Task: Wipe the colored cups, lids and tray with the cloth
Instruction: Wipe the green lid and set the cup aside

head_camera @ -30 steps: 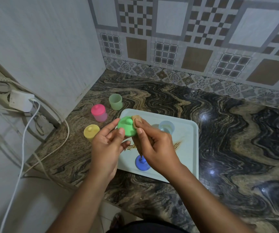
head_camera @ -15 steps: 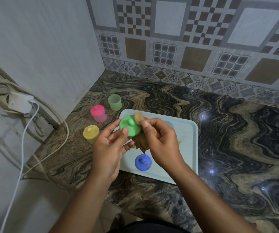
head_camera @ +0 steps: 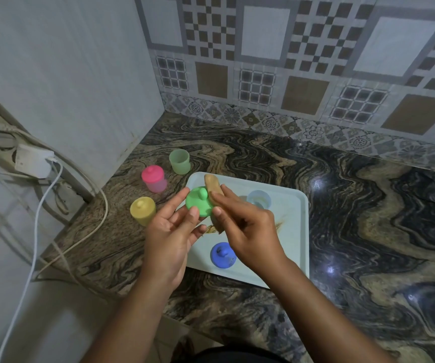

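My left hand (head_camera: 170,231) holds a green lid (head_camera: 198,201) by its edge, thumb on its lower rim, above the left part of the pale blue tray (head_camera: 291,231). My right hand (head_camera: 248,229) grips a tan cloth (head_camera: 213,189) and presses it against the lid's right side. On the tray lie a blue lid (head_camera: 221,255) near the front and a clear light-blue cup (head_camera: 259,199) further back. Left of the tray stand a yellow lidded cup (head_camera: 143,210), a pink lidded cup (head_camera: 154,178) and an open green cup (head_camera: 179,161).
The dark marbled counter (head_camera: 355,205) stretches to the right of the tray. A white panel (head_camera: 80,74) walls the left side, patterned tiles (head_camera: 289,61) the back. A white charger (head_camera: 33,161) and loose cables (head_camera: 93,221) hang by the counter's left edge.
The cloth has slid along the green lid's right side, its tip now rising above the lid. The light-blue cup is visible again behind my right hand. Both hands stay over the tray.
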`<state>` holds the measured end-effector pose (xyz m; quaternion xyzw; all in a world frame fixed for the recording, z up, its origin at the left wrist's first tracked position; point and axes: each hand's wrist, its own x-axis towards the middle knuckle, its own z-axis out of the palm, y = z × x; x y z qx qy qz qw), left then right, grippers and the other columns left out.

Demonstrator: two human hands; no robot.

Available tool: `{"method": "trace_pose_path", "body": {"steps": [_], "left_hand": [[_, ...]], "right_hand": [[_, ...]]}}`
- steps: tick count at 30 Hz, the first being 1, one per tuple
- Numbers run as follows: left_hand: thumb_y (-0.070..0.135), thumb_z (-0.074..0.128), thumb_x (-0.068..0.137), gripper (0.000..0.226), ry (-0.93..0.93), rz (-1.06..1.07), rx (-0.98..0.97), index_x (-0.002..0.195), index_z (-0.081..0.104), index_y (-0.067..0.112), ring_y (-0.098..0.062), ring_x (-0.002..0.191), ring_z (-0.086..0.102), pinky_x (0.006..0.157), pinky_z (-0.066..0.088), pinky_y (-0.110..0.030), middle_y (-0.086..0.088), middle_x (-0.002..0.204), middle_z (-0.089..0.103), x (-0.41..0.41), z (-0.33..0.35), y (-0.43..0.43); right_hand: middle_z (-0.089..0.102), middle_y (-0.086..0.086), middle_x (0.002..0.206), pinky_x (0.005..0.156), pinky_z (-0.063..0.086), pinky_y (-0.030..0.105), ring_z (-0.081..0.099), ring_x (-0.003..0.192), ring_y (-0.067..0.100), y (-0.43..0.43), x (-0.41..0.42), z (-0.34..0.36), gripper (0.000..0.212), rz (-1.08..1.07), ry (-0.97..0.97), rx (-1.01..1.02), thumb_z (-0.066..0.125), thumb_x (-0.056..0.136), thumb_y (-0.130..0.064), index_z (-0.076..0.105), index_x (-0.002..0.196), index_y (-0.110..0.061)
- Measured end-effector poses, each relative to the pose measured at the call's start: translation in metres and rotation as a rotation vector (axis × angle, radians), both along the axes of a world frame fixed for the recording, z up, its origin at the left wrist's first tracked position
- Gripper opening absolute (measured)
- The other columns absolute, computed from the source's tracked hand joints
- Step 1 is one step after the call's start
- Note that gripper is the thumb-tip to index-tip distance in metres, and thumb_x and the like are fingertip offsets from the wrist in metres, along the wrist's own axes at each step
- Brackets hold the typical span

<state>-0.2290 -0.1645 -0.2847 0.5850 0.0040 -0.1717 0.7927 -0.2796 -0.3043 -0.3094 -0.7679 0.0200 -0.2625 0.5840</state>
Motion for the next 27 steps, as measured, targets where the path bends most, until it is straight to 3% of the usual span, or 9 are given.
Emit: {"method": "trace_pose_path", "body": {"steps": [4,8,10,12,18,21,23,25,27], "left_hand": [[-0.002,0.050,0.097,0.043,0.007,-0.041,-0.021,0.132,0.057,0.022,-0.009,0.089,0.068,0.067,0.054,-0.023,-0.001,0.106,0.076,0.001,-0.001,0.002],[-0.002,0.049,0.095,0.043,-0.013,-0.095,-0.027,0.129,0.059,0.022,-0.008,0.086,0.067,0.065,0.053,-0.023,0.001,0.101,0.076,0.003,0.001,0.005],[0.000,0.050,0.095,0.042,-0.024,-0.124,-0.011,0.131,0.059,0.020,-0.011,0.090,0.066,0.067,0.054,-0.025,0.000,0.103,0.076,0.003,0.003,0.008],[0.001,0.049,0.096,0.041,-0.032,-0.127,0.015,0.131,0.059,0.019,-0.013,0.095,0.067,0.071,0.055,-0.027,-0.001,0.107,0.075,0.003,0.002,0.008],[0.003,0.054,0.096,0.053,-0.115,-0.114,0.117,0.145,0.043,0.021,-0.014,0.108,0.069,0.083,0.059,-0.040,0.009,0.116,0.073,-0.006,0.003,-0.003],[0.002,0.057,0.095,0.058,-0.086,-0.021,0.086,0.147,0.039,0.017,-0.013,0.100,0.072,0.077,0.061,-0.036,0.007,0.110,0.075,-0.005,0.004,-0.005],[0.005,0.058,0.095,0.047,-0.056,0.047,0.058,0.140,0.048,0.011,-0.012,0.091,0.074,0.070,0.059,-0.029,0.001,0.101,0.077,0.000,0.005,-0.004],[0.006,0.056,0.096,0.041,-0.045,0.056,0.039,0.137,0.051,0.008,-0.013,0.093,0.073,0.070,0.058,-0.028,0.000,0.102,0.077,0.003,0.007,-0.003],[0.006,0.055,0.097,0.043,-0.047,0.033,0.025,0.139,0.050,0.009,-0.016,0.102,0.072,0.074,0.059,-0.030,-0.001,0.112,0.075,0.003,0.009,-0.003]], "right_hand": [[0.072,0.016,0.121,0.098,0.055,0.025,0.050,0.137,0.014,-0.001,-0.001,-0.001,0.029,0.007,-0.089,-0.161,0.068,0.094,-0.007,0.071,0.122,-0.005],[0.070,0.007,0.124,0.101,0.052,0.025,0.059,0.129,0.011,0.000,0.000,0.008,0.026,-0.011,0.014,0.015,0.065,0.096,-0.008,0.072,0.121,-0.009],[0.072,0.005,0.122,0.091,0.056,0.022,0.071,0.105,0.005,-0.001,0.001,0.014,0.025,-0.023,0.119,0.141,0.065,0.098,-0.010,0.073,0.121,-0.014],[0.077,0.004,0.111,0.074,0.052,0.014,0.064,0.079,-0.009,-0.003,0.002,0.017,0.025,-0.032,0.177,0.196,0.064,0.098,-0.012,0.074,0.121,-0.016],[0.079,0.000,0.096,0.060,0.050,0.016,0.063,0.067,-0.005,0.001,0.003,0.015,0.026,-0.065,0.230,0.227,0.063,0.099,-0.011,0.073,0.122,-0.014],[0.080,-0.002,0.093,0.063,0.059,0.032,0.068,0.075,0.009,0.004,0.002,0.019,0.027,-0.041,0.202,0.338,0.062,0.100,-0.013,0.070,0.123,-0.023],[0.078,-0.006,0.106,0.077,0.060,0.026,0.072,0.098,0.010,0.006,-0.001,0.019,0.030,0.005,0.161,0.353,0.062,0.100,-0.011,0.068,0.125,-0.024],[0.071,0.004,0.127,0.098,0.054,0.028,0.062,0.126,0.012,0.008,-0.003,0.016,0.031,0.038,0.125,0.240,0.063,0.098,-0.010,0.069,0.128,-0.017],[0.067,0.007,0.131,0.108,0.045,0.020,0.049,0.136,0.004,0.010,-0.005,0.011,0.032,0.037,0.098,0.097,0.064,0.097,-0.009,0.069,0.128,-0.012]]}}
